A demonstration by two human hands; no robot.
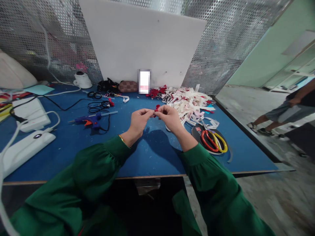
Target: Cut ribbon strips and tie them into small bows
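Above the middle of the blue table (pixel 157 160), my left hand (pixel 139 123) and my right hand (pixel 169 120) meet at the fingertips. Both pinch a small red ribbon bow (pixel 157 107), partly hidden by the fingers. A heap of white and red ribbon pieces (pixel 185 100) lies just beyond my right hand. To the left of my left hand rests a blue glue gun (pixel 92 121) with an orange trigger. Red-handled scissors (pixel 209 141) and yellow-handled scissors (pixel 222 144) lie on a round black disc (pixel 197 132) at the right.
White power strips (pixel 29 150) and cables occupy the left side. Along the back stand a white cup (pixel 83 80), a brown checked pouch (pixel 128 86) and a bright phone-like screen (pixel 144 80) before a white board (pixel 145 42). A person (pixel 292 105) stands beyond the table at right.
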